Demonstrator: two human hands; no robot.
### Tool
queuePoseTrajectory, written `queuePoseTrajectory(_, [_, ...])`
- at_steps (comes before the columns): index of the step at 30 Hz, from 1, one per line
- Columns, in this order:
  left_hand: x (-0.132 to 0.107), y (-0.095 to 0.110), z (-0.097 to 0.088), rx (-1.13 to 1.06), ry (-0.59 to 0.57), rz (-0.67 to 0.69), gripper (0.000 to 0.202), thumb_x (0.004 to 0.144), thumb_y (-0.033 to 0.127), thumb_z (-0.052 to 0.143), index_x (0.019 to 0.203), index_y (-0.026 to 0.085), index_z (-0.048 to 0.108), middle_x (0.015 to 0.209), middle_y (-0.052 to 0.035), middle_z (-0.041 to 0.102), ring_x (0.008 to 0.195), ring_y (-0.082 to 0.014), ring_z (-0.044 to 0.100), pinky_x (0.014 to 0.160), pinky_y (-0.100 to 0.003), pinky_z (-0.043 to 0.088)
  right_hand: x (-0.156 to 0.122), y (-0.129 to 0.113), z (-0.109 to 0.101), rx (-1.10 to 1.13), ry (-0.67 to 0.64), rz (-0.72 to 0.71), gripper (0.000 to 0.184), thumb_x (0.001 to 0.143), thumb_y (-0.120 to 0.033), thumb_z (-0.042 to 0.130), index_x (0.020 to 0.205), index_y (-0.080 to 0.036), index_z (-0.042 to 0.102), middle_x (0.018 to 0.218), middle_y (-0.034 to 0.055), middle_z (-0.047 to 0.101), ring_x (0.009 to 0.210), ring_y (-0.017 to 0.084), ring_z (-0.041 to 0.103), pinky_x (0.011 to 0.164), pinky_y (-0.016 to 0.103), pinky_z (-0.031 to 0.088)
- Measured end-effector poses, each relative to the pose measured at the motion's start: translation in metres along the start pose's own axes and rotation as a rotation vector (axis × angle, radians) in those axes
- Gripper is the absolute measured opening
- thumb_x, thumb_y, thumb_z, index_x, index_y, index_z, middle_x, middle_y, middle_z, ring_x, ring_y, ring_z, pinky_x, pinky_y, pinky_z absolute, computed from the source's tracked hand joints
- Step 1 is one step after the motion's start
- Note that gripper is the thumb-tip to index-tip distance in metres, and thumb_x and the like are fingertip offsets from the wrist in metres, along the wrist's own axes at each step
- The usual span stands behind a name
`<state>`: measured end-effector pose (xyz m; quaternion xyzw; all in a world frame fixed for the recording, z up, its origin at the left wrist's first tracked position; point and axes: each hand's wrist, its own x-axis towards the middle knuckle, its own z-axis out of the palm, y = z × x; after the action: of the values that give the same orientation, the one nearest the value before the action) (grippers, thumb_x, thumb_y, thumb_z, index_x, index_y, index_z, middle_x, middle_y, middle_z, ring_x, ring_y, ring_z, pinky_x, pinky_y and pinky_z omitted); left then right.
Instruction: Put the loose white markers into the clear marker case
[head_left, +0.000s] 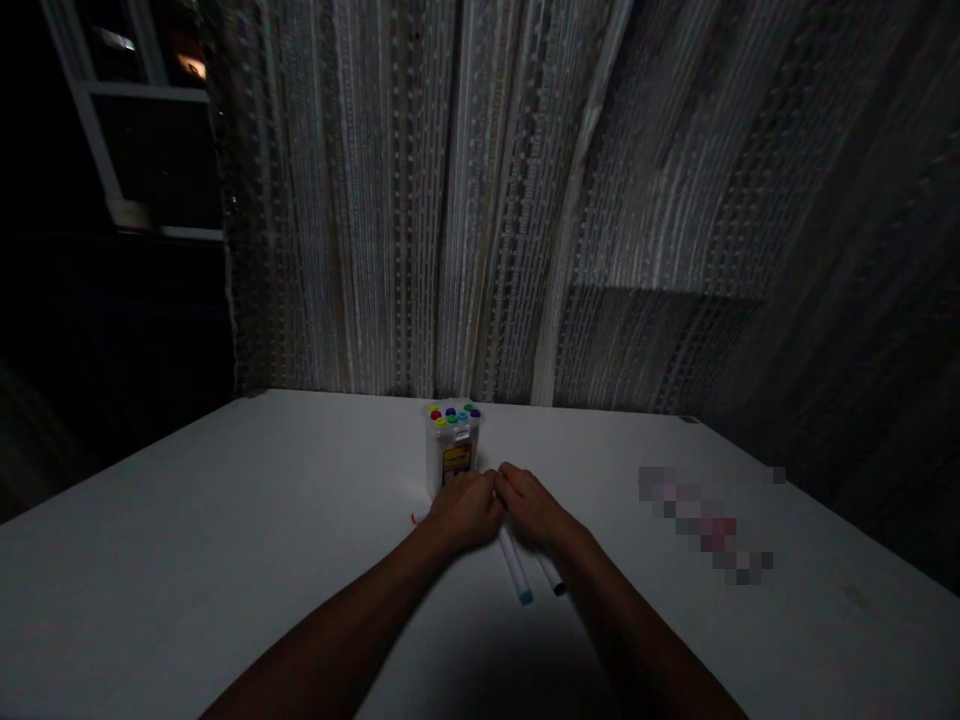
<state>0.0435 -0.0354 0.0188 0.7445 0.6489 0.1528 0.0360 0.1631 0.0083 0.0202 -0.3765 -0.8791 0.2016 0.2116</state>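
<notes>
My left hand [471, 507] is closed in a fist in front of a clear plastic case of markers [433, 455]. Knuckle to knuckle with it, my right hand [527, 507] is closed too. What the fingers hold, if anything, is hidden. From below the hands stick out a white marker with a light-blue end [515, 567] and another with a black end [553, 574]. Left of my left wrist shows a white piece with an orange-red end [420, 515], mostly covered. The case stands upright, with coloured marker ends showing at its top.
A pixelated pinkish patch [709, 525] lies on the white table [225, 520] at the right. Behind the table's far edge hangs a patterned curtain [420, 200]. A dark window frame [150, 90] is at the upper left. The room is dim.
</notes>
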Motion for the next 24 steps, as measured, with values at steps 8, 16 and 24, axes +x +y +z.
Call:
queuePoseTrajectory(8, [0.0,0.0006,-0.0019,-0.005,-0.011,-0.005,0.027,0.081,0.026,0.037,0.096,0.014,0.056,0.093,-0.0127,0.065,0.089,-0.0258,0.062,0.077,-0.033,0.045,0.0016,0.0013,0.0009,0.015,0.001,0.001,0.026,0.089,-0.028,0.027,0.067,-0.019,0.039,0.068,0.0,0.048,0.066,0.012,0.043,0.062,0.023,0.031])
queuePoseTrajectory(16, [-0.0011,0.0015,-0.0013,-0.006,0.012,0.002,0.029,0.08,0.027,0.036,0.095,0.014,0.057,0.092,-0.0141,0.065,0.089,-0.0281,0.062,0.075,-0.036,0.046,0.0033,0.0053,0.004,0.042,0.011,0.0,0.025,0.088,-0.026,0.028,0.067,-0.019,0.038,0.067,0.0,0.047,0.065,0.012,0.043,0.062,0.024,0.031])
queuePoseTrajectory(24, [-0.0009,0.0014,-0.0022,-0.018,0.022,0.018,0.027,0.079,0.024,0.036,0.093,0.014,0.057,0.091,-0.014,0.066,0.086,-0.0268,0.063,0.074,-0.034,0.046,0.0023,0.0051,0.0044,0.034,0.021,-0.012,0.024,0.088,-0.027,0.028,0.067,-0.02,0.038,0.068,-0.0002,0.047,0.066,0.012,0.043,0.063,0.024,0.031])
